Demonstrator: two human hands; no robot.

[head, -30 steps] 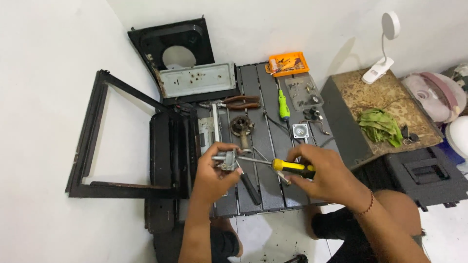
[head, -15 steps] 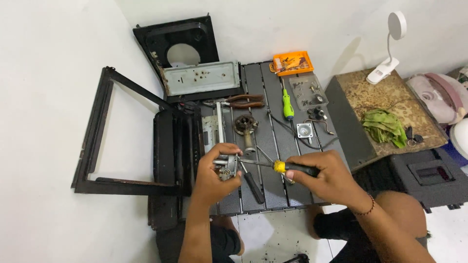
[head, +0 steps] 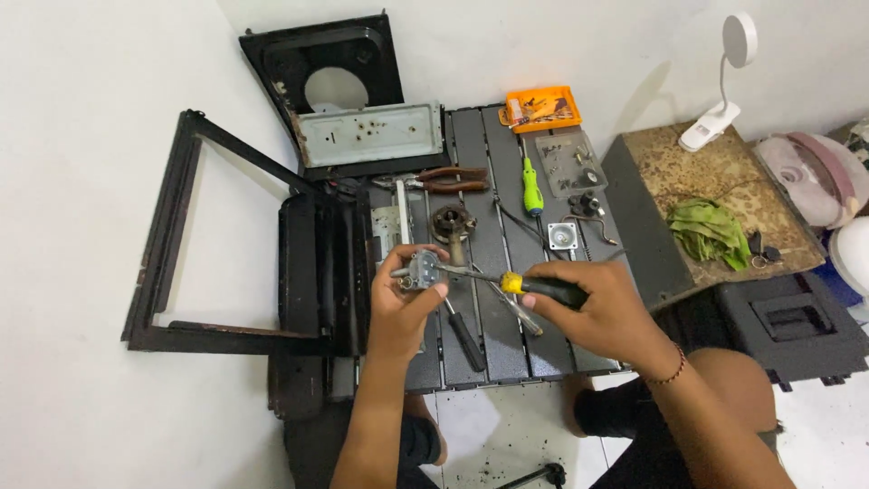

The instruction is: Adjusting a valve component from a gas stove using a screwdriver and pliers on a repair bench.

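My left hand (head: 403, 303) grips a small grey metal part (head: 422, 269) above a dark slatted table (head: 507, 353). My right hand (head: 593, 308) holds a black-and-yellow screwdriver (head: 534, 286), its shaft pointing left with the tip at that part. Both hands hover over the table's front half. Under them lies another screwdriver with a black handle (head: 466, 340).
On the table lie pliers with brown handles (head: 448, 179), a green screwdriver (head: 530, 187), a round burner part (head: 451, 220), an orange parts box (head: 541, 109) and a clear tray of screws (head: 568, 163). A black metal frame (head: 181, 226) and stove panels (head: 367, 134) lie left; a brown-topped stand (head: 715, 181) with green cloth is right.
The view has shifted a little. My hands keep the part and the screwdriver together, with the screwdriver's tip staying on the part.
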